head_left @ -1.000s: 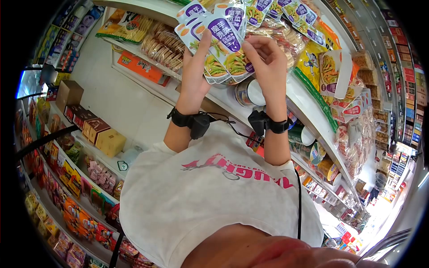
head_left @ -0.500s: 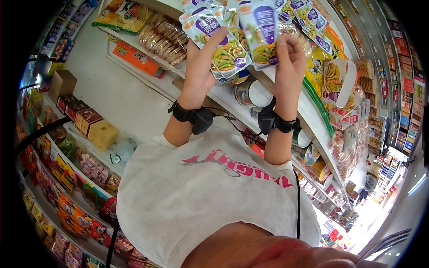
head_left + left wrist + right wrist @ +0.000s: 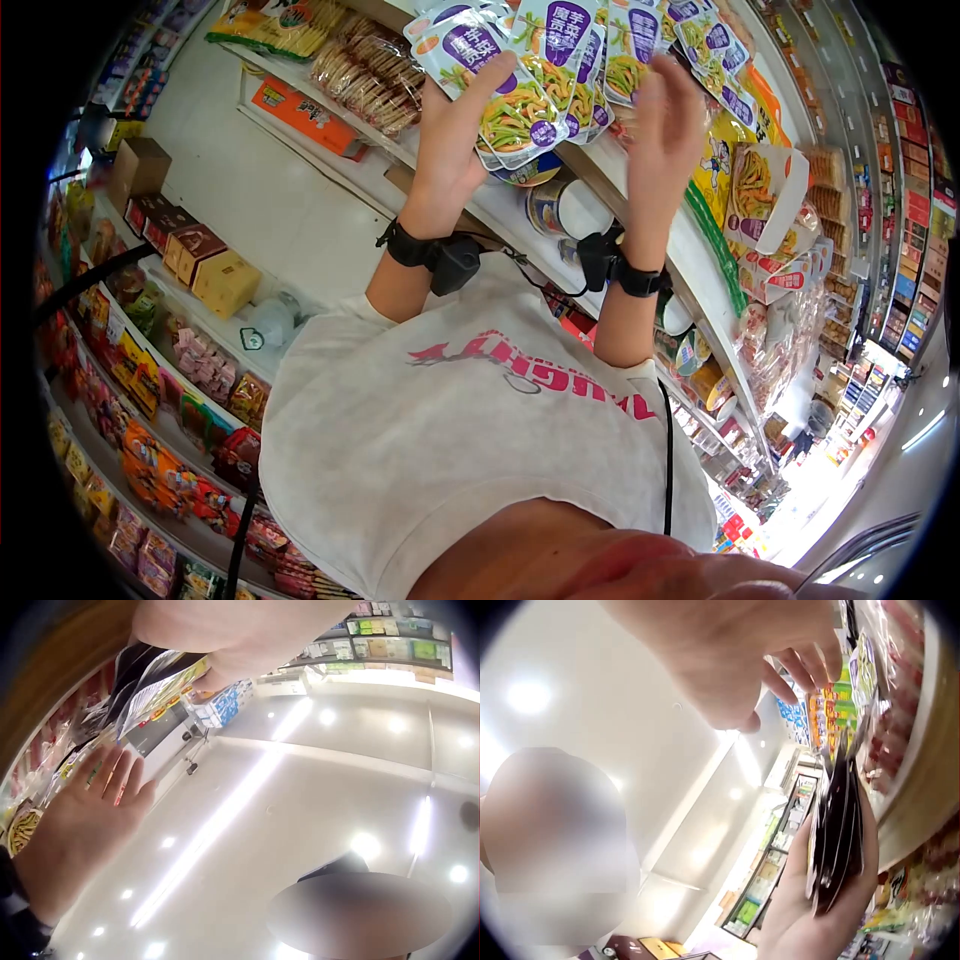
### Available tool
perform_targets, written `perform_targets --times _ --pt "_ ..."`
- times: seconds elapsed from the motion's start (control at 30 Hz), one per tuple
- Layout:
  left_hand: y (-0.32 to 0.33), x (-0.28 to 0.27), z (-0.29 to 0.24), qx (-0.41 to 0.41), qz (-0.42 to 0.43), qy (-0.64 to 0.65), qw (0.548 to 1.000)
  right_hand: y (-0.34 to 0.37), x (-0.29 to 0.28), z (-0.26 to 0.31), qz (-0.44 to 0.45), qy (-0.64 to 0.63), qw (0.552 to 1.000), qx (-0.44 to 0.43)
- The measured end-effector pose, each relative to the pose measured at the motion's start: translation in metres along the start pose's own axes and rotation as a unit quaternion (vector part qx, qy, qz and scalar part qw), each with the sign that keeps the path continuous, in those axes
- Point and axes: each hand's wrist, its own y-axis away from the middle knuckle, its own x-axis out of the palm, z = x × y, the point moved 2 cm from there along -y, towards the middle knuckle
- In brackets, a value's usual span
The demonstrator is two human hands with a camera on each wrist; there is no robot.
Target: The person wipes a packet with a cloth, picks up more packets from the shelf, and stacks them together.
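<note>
My left hand (image 3: 452, 145) grips a fanned stack of white-and-purple snack pouches (image 3: 515, 120), thumb across the front pouch. Their fronts show green and orange strips of food. In the right wrist view the stack (image 3: 838, 825) appears edge-on, with dark backs, in the left hand's palm (image 3: 847, 919). My right hand (image 3: 668, 140) is raised just to the right of the stack, blurred, with nothing in it. The left wrist view shows the right hand (image 3: 86, 814) with its fingers spread and apart from the pouches. More such pouches (image 3: 715, 55) lie behind it on the shelf.
A white shelf edge (image 3: 690, 275) runs diagonally below the hands. Tubs (image 3: 570, 210) stand on the level beneath. Bagged round crackers (image 3: 368, 80) lie left, and an open display carton (image 3: 765, 195) stands right. Snack racks (image 3: 150, 400) line the left side.
The right hand first touched the stack, then held one pouch out to the right; now it is empty and farther right. The left hand has kept its grip, and pouches now overlap beside the stack.
</note>
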Motion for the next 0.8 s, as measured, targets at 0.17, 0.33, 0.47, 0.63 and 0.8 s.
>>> perform_targets --times 0.17,0.33,0.47,0.63,0.8 --pt "0.005 0.013 0.006 0.001 0.011 -0.039 0.999 0.021 0.024 0.007 0.064 -0.003 0.998 -0.029" --pt "0.012 0.020 0.016 -0.002 0.014 -0.047 0.999 0.031 0.017 0.002 0.079 0.029 0.996 -0.041" --pt "0.012 0.020 0.025 -0.008 0.032 -0.048 0.998 0.042 0.015 0.009 0.066 -0.125 0.990 0.012" --pt "0.017 0.022 0.029 -0.064 0.047 -0.024 0.997 0.046 0.005 0.009 0.031 0.013 0.993 -0.114" --pt "0.028 0.030 0.041 -0.078 0.071 -0.014 0.994 0.052 -0.004 -0.013 -0.054 -0.056 0.995 -0.064"
